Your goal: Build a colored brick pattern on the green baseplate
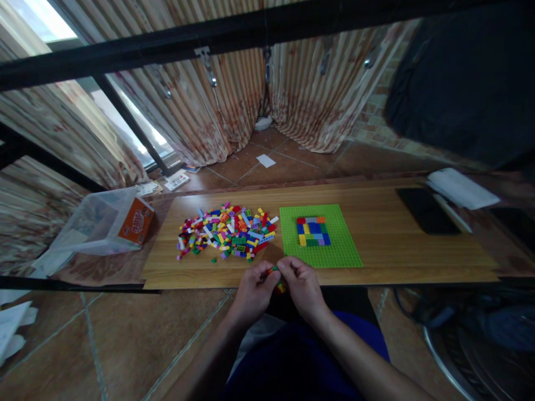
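Close to the table's front edge, my left hand (254, 287) and my right hand (301, 283) meet, fingers closed around a small cluster of toy bricks (281, 287). Green, red and yellow show between the fingers; the rest of the cluster is covered. Just beyond, to the right, lies a bright green baseplate (345, 245) bearing a flat square of joined bricks (314, 230) in blue, yellow, green, red and orange. A wide heap of loose bricks (229, 231) in many colours spreads to the left of the baseplate.
The wooden tabletop (384, 245) carries a black tablet-like slab (427, 210) on the right, beside white papers (462, 186). A clear plastic bin (104, 223) with an orange label stands off the left end. A dark metal bar (234, 33) crosses above, before curtains.
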Demonstrator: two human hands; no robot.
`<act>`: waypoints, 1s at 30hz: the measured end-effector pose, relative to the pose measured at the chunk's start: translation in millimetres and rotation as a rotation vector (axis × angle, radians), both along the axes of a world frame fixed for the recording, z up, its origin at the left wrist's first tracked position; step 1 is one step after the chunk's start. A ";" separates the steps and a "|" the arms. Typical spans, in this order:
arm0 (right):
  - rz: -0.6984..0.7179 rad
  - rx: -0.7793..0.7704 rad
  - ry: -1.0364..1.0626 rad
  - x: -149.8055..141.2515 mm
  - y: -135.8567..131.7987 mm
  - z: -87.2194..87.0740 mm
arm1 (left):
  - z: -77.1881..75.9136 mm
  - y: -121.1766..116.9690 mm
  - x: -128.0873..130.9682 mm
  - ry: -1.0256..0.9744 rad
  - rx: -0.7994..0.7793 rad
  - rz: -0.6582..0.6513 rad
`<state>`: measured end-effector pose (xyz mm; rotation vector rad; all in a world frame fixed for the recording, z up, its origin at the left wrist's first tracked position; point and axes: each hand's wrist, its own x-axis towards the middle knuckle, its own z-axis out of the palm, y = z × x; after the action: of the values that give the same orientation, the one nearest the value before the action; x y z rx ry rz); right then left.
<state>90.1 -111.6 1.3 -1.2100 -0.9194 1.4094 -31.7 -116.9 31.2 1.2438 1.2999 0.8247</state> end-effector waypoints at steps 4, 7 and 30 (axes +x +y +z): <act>-0.041 -0.143 0.189 -2.3 -1.1 4.7 | 4.1 0.3 2.3 -0.045 -0.031 0.011; -0.040 -0.318 0.381 0.2 0.4 9.5 | 10.9 0.5 1.2 -0.083 -0.045 0.008; 0.018 0.045 -0.136 -4.7 -1.3 5.7 | 0.0 -1.4 5.3 -0.099 0.048 0.107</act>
<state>85.4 -112.8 7.0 -1.2786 -1.0525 1.3264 -26.4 -118.3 31.2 1.1637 1.2819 0.9868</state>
